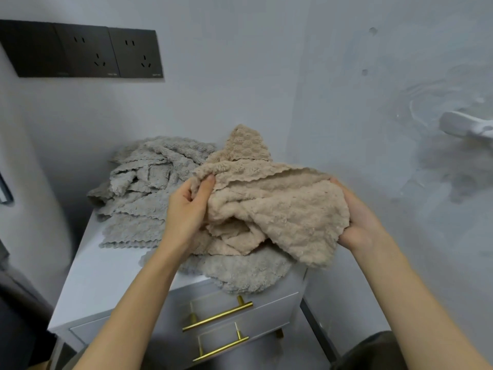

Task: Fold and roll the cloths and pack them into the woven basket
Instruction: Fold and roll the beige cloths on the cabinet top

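My left hand [186,206] pinches the scalloped edge of the beige cloth [280,206] between thumb and fingers [206,186]. My right hand [360,225] grips the opposite side. Its thumb lies over the edge, and its other fingers are hidden under the fabric, so I cannot tell how they lie. The cloth hangs bunched between my two hands, lifted off the table [101,276], with one corner sticking up beyond my fingers and a loose flap drooping below my right palm.

The first risk I see is a crooked fold. I hold an edge on the left but a crumpled handful on the right, so if I lay the cloth down like this the creases would be trapped and the roll would come out lumpy.

Directly beneath my fingers lies a greyish cloth [248,273] whose front already hangs over the table's edge above the drawer handles [217,316]. If the drooping flap drags across it, or I sweep my wrists towards myself, I think it could slide to the floor.

Beyond and to the left of my left fingers sits the grey pile [144,188], loose and tangled. The plush surfaces may cling, so shaking the beige one out too close could pull a grey one along.

The woven basket is not in view, so I would have to look away from my fingers to find it, and my pinch might loosen then.
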Tool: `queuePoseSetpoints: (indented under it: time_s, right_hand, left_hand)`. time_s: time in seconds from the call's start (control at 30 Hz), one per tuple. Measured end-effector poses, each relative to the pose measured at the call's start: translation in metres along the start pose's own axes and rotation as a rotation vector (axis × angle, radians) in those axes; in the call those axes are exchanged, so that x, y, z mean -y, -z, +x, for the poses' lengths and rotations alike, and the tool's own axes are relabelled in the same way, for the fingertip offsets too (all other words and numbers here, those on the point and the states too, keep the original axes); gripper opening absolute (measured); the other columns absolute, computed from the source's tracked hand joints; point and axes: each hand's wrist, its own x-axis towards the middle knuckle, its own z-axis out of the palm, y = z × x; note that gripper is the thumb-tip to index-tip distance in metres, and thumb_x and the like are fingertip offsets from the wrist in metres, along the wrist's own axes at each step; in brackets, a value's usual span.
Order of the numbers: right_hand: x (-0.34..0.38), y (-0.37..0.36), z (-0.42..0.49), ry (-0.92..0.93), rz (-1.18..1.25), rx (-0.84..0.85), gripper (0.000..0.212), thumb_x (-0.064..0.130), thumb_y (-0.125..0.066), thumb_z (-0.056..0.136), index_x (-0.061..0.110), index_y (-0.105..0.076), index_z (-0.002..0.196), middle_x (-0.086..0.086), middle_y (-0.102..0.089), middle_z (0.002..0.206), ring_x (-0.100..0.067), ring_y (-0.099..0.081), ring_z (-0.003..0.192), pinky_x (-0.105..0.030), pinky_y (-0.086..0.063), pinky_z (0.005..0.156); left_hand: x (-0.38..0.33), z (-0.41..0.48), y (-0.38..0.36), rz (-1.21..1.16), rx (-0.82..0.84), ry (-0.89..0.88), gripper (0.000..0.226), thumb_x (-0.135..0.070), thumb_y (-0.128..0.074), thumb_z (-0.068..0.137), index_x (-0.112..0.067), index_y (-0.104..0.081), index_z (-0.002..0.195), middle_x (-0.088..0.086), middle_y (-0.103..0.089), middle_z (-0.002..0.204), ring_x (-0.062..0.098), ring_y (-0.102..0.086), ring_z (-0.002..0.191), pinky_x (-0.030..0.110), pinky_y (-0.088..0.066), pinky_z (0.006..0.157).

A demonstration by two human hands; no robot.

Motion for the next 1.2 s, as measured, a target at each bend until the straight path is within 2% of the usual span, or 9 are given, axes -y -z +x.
queuePoseSetpoints:
  time_s: [0.2, 0.27, 0.37, 0.5, 0.6, 0.73, 0.9, 1.07, 1.2]
  right_hand:
    - [-0.002, 0.004, 0.013, -0.077, -0.018, 0.013, 0.031, 0.033, -0.057, 0.093, 0.016, -0.067, 0.068, 0.004, -0.067, 0.082, -0.017, -0.068, 0.071, -0.039, -0.054, 0.075]
    - [-0.006, 0.001, 0.016, -0.017, -0.099, 0.043, 0.017, 0.031, -0.061, 0.090, 0.017, -0.069, 0.089, 0.008, -0.065, 0.098, -0.016, -0.065, 0.082, -0.032, -0.053, 0.076]
    - [-0.012, 0.003, 0.022, 0.026, -0.366, 0.074, 0.057, 0.016, -0.074, 0.070, 0.020, -0.052, 0.123, -0.009, -0.065, 0.118, -0.024, -0.066, 0.101, -0.038, -0.053, 0.087]
    - [-0.019, 0.014, 0.021, 0.080, -0.890, -0.065, 0.078, -0.002, -0.078, 0.073, 0.011, -0.037, 0.138, -0.015, -0.059, 0.127, -0.028, -0.063, 0.107, -0.046, -0.055, 0.086]
    - [-0.018, 0.019, 0.019, 0.098, -1.014, -0.163, 0.076, 0.007, -0.068, 0.086, 0.015, -0.023, 0.147, -0.010, -0.061, 0.117, -0.022, -0.065, 0.095, -0.035, -0.056, 0.071]
    - [-0.006, 0.020, 0.015, 0.432, -0.814, -0.242, 0.055, 0.016, -0.062, 0.092, 0.020, -0.037, 0.141, -0.005, -0.068, 0.091, -0.013, -0.065, 0.072, -0.029, -0.054, 0.061]
    - [0.004, 0.008, 0.010, 0.345, -0.092, 0.088, 0.046, 0.015, -0.053, 0.097, 0.027, -0.039, 0.139, 0.000, -0.067, 0.113, -0.013, -0.067, 0.093, -0.029, -0.054, 0.080]
    - [-0.008, 0.002, 0.007, 0.275, -0.332, 0.238, 0.065, 0.022, -0.067, 0.082, 0.034, -0.037, 0.138, -0.005, -0.070, 0.113, -0.015, -0.069, 0.094, -0.026, -0.055, 0.068]
    - [-0.013, -0.001, 0.011, 0.501, -0.491, 0.027, 0.044, -0.003, -0.063, 0.086, 0.009, -0.056, 0.128, -0.006, -0.072, 0.098, -0.010, -0.069, 0.086, -0.020, -0.056, 0.072]
  left_hand:
    - [0.000, 0.008, 0.005, -0.369, 0.215, 0.397, 0.048, -0.029, -0.068, 0.080, -0.010, -0.056, 0.123, 0.008, -0.073, 0.100, 0.021, -0.071, 0.088, 0.030, -0.059, 0.066]
    - [0.001, 0.011, 0.012, -0.429, 0.335, 0.420, 0.062, -0.004, -0.075, 0.065, -0.021, -0.052, 0.120, 0.005, -0.074, 0.100, 0.019, -0.071, 0.086, 0.030, -0.059, 0.068]
    - [0.008, 0.011, 0.016, -0.338, 0.384, 0.402, 0.083, 0.011, -0.073, 0.058, -0.017, -0.049, 0.132, 0.009, -0.070, 0.111, 0.021, -0.068, 0.099, 0.029, -0.058, 0.074]
    - [0.014, 0.010, 0.022, 0.122, 0.257, 0.328, 0.081, -0.009, -0.078, 0.073, -0.014, -0.038, 0.143, 0.009, -0.069, 0.108, 0.011, -0.068, 0.091, 0.014, -0.052, 0.071]
    - [0.017, 0.008, 0.026, 0.328, 0.158, 0.220, 0.083, -0.033, -0.075, 0.077, -0.021, -0.032, 0.147, 0.020, -0.064, 0.117, 0.019, -0.063, 0.104, 0.024, -0.047, 0.086]
    - [0.008, 0.012, 0.030, 0.135, 0.043, 0.054, 0.077, -0.044, -0.071, 0.074, -0.031, -0.037, 0.142, -0.005, -0.055, 0.053, 0.008, -0.056, 0.056, 0.023, -0.047, 0.070]
    - [-0.004, 0.020, 0.045, -0.114, -0.081, -0.064, 0.045, -0.042, -0.070, 0.079, -0.038, -0.058, 0.122, -0.005, -0.040, 0.049, 0.014, -0.035, 0.050, 0.023, -0.038, 0.055]
    - [-0.004, 0.020, 0.053, -0.179, 0.116, 0.007, 0.050, -0.026, -0.070, 0.079, -0.034, -0.057, 0.127, 0.008, -0.053, 0.088, 0.008, -0.052, 0.071, 0.015, -0.047, 0.060]
    - [-0.006, 0.017, 0.056, -0.061, 0.005, -0.131, 0.037, -0.009, -0.064, 0.087, -0.029, -0.062, 0.119, -0.003, -0.073, 0.098, 0.011, -0.067, 0.092, 0.019, -0.053, 0.078]
